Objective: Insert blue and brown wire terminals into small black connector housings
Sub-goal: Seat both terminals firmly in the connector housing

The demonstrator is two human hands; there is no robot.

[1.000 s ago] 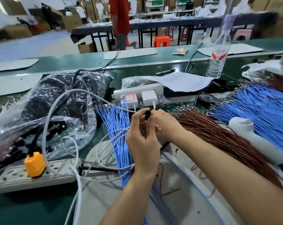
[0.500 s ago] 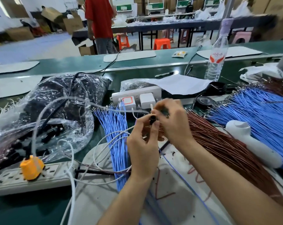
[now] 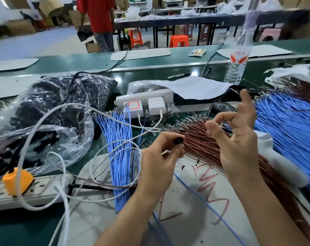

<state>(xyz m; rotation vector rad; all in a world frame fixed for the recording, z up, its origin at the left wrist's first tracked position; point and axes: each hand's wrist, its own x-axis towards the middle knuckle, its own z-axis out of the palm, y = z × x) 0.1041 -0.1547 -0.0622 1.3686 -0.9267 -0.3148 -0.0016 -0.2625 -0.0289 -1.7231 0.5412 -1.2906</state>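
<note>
Above a white work mat (image 3: pixel 186 228) scrawled with red marks and crossed by a single blue wire (image 3: pixel 204 203), a worker's left hand (image 3: pixel 156 162) pinches a small black connector housing (image 3: pixel 177 140) between thumb and fingertips; the right hand (image 3: pixel 239 144) is raised palm-up just beside it, fingers spread and loosely bent, gripping nothing that can be seen. Under it fan the brown wires (image 3: pixel 198 142), with blue wires (image 3: pixel 120 148) to the left. Beyond stand a white power strip (image 3: pixel 143 98) and a water bottle (image 3: pixel 236 63)
</note>
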